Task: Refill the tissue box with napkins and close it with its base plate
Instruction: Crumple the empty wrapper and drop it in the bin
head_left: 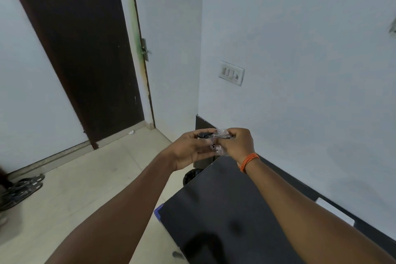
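Note:
Both my hands are raised in front of me above the far end of a black table (222,206). Between them is a crumpled clear plastic wrapper (221,135) with a small dark part showing at its left end. My left hand (190,150) cups it from the left and below, fingers curled. My right hand (236,142), with an orange thread band on the wrist, pinches it from the right. No tissue box, napkins or base plate are in view.
A white wall with a switch plate (231,73) runs along the right of the table. A dark door (85,49) stands ahead on the left. Sandals (23,188) lie on the tiled floor at far left. A black round object (190,176) sits below the table's far corner.

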